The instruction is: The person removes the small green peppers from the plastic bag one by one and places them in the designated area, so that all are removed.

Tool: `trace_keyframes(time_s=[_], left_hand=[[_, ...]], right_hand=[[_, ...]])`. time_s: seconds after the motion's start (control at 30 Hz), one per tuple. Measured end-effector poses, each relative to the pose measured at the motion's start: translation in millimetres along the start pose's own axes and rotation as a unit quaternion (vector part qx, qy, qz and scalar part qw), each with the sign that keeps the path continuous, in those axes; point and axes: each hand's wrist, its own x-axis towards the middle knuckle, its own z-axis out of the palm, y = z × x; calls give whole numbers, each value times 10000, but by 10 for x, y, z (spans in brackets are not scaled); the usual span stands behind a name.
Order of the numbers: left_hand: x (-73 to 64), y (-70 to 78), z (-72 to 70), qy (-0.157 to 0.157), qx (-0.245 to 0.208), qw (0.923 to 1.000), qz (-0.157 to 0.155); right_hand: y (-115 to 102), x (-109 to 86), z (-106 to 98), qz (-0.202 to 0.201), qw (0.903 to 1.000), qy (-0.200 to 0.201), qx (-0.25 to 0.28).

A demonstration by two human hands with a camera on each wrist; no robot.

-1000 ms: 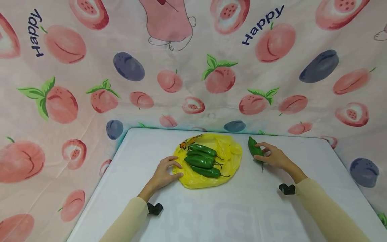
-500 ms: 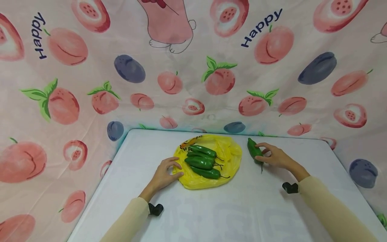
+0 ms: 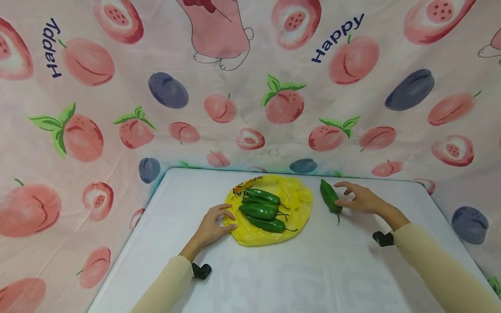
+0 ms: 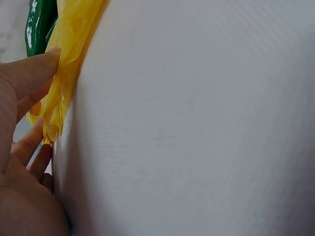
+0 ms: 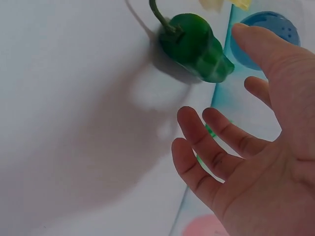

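Several glossy green peppers [image 3: 258, 211] lie side by side on a flattened yellow plastic bag [image 3: 300, 195], stems toward the right. At the bag's left edge rests my left hand [image 3: 211, 224]; in the left wrist view its thumb [image 4: 37, 71] and fingertips touch the crumpled yellow film. One more green pepper [image 3: 328, 195] lies on the white table right of the bag, stem toward me. Just right of that pepper is my right hand [image 3: 362, 200], fingers loosely spread and holding nothing. The right wrist view shows a gap between its fingers and the pepper [image 5: 192, 46].
The white table [image 3: 274, 278] meets a peach-printed cloth [image 3: 250, 104] that hangs behind it and at both sides. A dark wrist-worn piece [image 3: 201, 271] sits at the left cuff, another [image 3: 383, 238] at the right.
My right hand has let go of the single pepper and drawn slightly to the right, its fingers opening. The pepper stays on the table. My left hand stays at the bag's edge.
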Motion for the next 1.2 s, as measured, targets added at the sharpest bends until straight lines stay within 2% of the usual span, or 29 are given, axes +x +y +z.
trace_keyframes(time_s=[0.67, 1.2], left_hand=[[7, -15, -1, -36, -15, 10000, 24], [0, 4, -1, -19, -5, 10000, -51]], right_hand=[[-146, 72, -105, -1, 10000, 78, -22], [-372, 170, -130, -357, 9991, 213, -24]])
